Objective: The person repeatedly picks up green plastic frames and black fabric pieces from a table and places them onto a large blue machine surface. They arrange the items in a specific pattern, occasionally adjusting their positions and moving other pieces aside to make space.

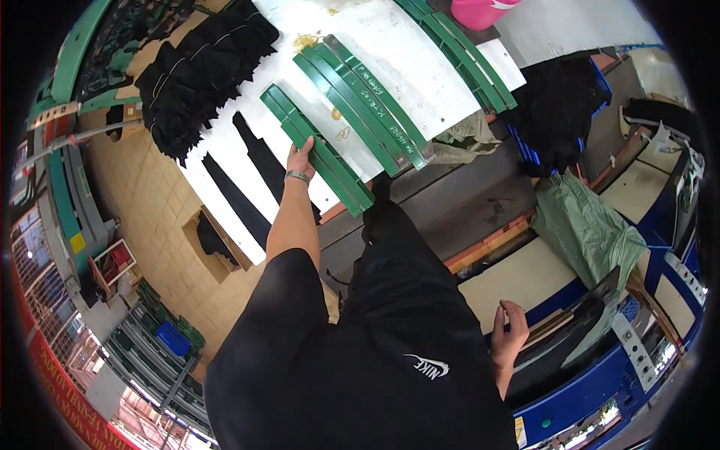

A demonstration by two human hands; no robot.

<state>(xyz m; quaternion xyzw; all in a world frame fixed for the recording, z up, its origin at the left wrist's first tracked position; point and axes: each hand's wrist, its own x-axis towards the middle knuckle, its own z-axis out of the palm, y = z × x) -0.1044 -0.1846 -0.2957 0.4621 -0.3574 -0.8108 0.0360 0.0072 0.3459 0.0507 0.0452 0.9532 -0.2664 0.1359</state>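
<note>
My left hand is closed on a long green plastic bar with raised edges, the thumb on its top face. The bar lies slanted over the near edge of the white table. Just right of it are more long green bars side by side, some with handwriting. Dark cloth strips lie on the table left of my wrist. My right hand hangs off to the right, loosely curled with a gap between thumb and fingers. Nothing shows in it, and it is near a blue machine.
Bunched black cloth pieces are heaped at the table's far left. Loose rubber bands lie between bars. Further green bars and a pink container are at the far right. A green plastic sheet drapes beside the blue machine.
</note>
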